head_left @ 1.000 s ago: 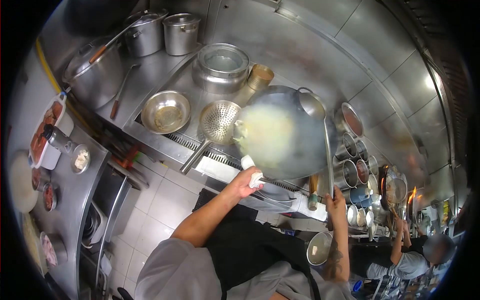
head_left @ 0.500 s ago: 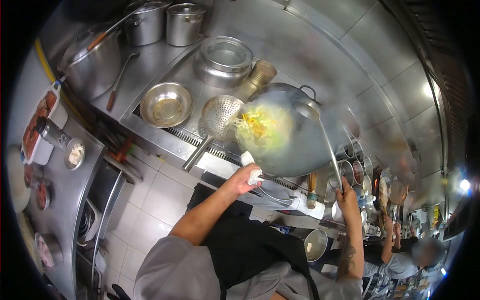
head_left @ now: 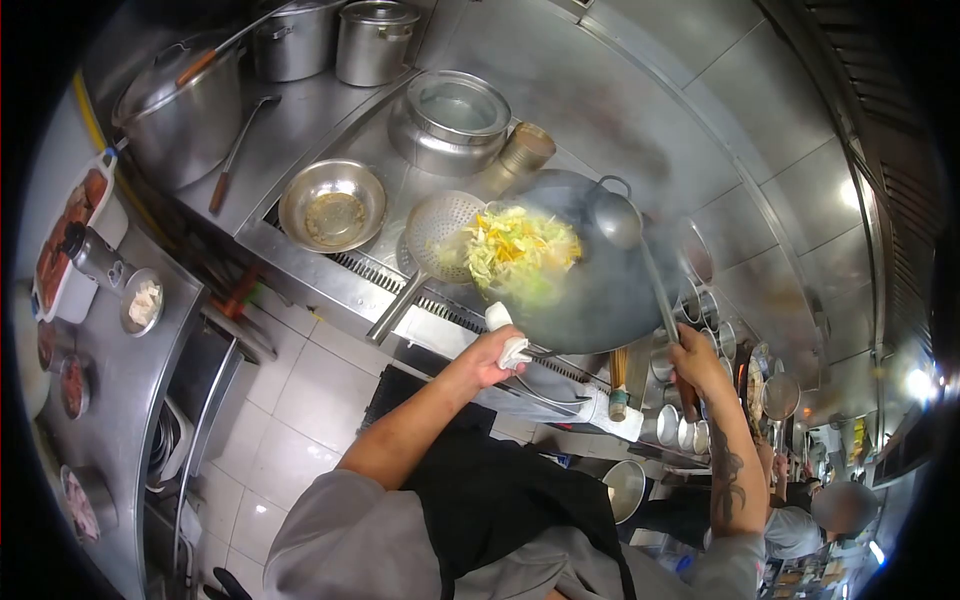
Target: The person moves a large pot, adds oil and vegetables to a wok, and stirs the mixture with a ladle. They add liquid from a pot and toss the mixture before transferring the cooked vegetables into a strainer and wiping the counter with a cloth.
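A large dark wok (head_left: 625, 295) sits on the range, with shredded pale-green and yellow vegetables (head_left: 522, 252) heaped on its left side. My left hand (head_left: 493, 358) is closed round a folded white cloth (head_left: 514, 352) at the wok's near handle, which is mostly covered. My right hand (head_left: 697, 360) grips a long-handled ladle (head_left: 657, 280) close to its brown wooden end. The ladle's bowl rests or hovers by the wok's far right rim; contact cannot be told. Light steam hangs over the wok. A perforated strainer (head_left: 440, 235) lies against the wok's left edge.
Left of the strainer stands a steel bowl (head_left: 332, 205); behind are a round metal pot (head_left: 449, 125) and a can (head_left: 527, 148). A bamboo brush (head_left: 619, 385) lies at the range's front. A side counter (head_left: 130, 400) holds food containers. Another person (head_left: 795, 530) works at far right.
My right hand has moved forward, away from my body, and the ladle handle is more tilted. Steam over the wok has thinned, showing the vegetables more clearly. My left hand has barely moved.
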The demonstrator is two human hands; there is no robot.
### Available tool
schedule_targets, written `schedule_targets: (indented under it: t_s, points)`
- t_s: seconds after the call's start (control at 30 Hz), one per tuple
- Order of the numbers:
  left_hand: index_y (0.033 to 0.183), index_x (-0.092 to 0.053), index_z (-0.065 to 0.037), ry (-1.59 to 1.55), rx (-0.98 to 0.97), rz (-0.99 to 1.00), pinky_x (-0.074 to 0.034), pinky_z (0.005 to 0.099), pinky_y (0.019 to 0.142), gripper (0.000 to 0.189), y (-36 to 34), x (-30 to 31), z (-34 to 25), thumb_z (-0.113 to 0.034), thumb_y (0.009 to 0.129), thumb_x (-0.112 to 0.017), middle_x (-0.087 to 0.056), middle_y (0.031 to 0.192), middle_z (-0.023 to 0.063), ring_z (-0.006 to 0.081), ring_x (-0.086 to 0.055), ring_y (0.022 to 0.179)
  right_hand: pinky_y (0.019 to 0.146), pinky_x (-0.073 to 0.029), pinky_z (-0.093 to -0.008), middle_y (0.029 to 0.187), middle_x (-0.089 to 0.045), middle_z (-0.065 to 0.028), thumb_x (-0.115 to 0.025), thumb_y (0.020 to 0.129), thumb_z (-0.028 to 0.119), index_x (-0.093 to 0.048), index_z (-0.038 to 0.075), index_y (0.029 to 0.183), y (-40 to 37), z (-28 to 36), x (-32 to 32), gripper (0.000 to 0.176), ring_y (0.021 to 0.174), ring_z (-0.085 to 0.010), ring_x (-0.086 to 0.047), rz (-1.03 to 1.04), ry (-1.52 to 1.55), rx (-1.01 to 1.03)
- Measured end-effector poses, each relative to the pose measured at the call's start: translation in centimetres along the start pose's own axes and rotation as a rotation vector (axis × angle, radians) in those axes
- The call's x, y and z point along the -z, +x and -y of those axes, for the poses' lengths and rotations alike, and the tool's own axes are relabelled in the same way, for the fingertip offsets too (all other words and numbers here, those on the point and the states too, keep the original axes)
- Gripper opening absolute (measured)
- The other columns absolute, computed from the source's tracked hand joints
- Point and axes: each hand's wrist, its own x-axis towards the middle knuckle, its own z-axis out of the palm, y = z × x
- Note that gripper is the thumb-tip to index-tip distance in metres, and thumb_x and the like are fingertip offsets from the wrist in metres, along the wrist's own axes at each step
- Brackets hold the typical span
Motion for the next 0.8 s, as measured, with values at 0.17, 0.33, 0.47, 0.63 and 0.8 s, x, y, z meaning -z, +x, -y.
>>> schedule_targets:
  t_s: [0.17, 0.33, 0.47, 0.63, 0.8]
  points:
    - [0.092, -0.055, -0.010, 0.001, 0.010, -0.008, -0.048, 0.0316, 0.048, 0.010, -0.3, -0.3, -0.5, -0.018, 0.087, -0.057, -0.061, 0.074, 0.0059, 0.0190, -0.060, 0.063, 0.042, -0.043, -0.0287, 0.067, -0.053, -0.0043, -0.050, 0.087, 0.008, -0.057, -0.003, 0.110, 2.7, 2.6, -3.9, 0.027, 0.047, -0.0134, -0.051, 0.131, 0.081, -0.023]
    - [0.093, -0.055, -0.010, -0.019, 0.013, -0.001, -0.048, 0.0318, 0.048, 0.010, -0.6, -0.4, -0.8, -0.018, 0.087, -0.058, -0.061, 0.074, 0.0063, 0.0193, -0.060, 0.062, 0.043, -0.042, -0.0267, 0.066, -0.053, -0.0025, -0.047, 0.090, 0.005, -0.057, -0.001, 0.114, 2.1, 5.9, -5.0, 0.027, 0.046, -0.0102, -0.049, 0.271, 0.204, -0.044]
    - [0.092, -0.056, -0.010, -0.036, 0.020, 0.007, -0.048, 0.0319, 0.047, 0.011, -0.7, 0.0, -0.9, -0.019, 0.086, -0.058, -0.062, 0.074, 0.0068, 0.0203, -0.060, 0.061, 0.045, -0.043, -0.0271, 0.067, -0.054, -0.0046, -0.047, 0.090, 0.004, -0.054, -0.002, 0.119, 1.7, 5.6, -3.8, 0.031, 0.047, -0.0121, -0.052, 0.195, 0.078, 0.064]
    - [0.092, -0.056, -0.009, -0.049, 0.051, 0.031, -0.048, 0.0318, 0.047, 0.012, 0.2, 0.9, -0.8, -0.018, 0.086, -0.057, -0.062, 0.074, 0.0077, 0.0216, -0.060, 0.061, 0.057, -0.049, -0.0360, 0.079, -0.064, -0.0150, -0.050, 0.088, 0.003, -0.043, 0.003, 0.137, 3.8, 2.4, -2.5, 0.050, 0.058, -0.0256, -0.060, -0.063, -0.389, 0.238]
    - [0.094, -0.056, -0.008, -0.050, 0.042, 0.037, -0.049, 0.0316, 0.047, 0.014, -0.2, 0.8, -0.6, -0.019, 0.086, -0.057, -0.062, 0.077, 0.0088, 0.0224, -0.061, 0.063, 0.079, -0.046, -0.0491, 0.091, -0.062, -0.0299, -0.053, 0.086, 0.002, -0.040, 0.003, 0.139, 0.6, 4.8, 1.1, 0.055, 0.087, -0.0446, -0.061, -0.067, -0.789, 0.285]
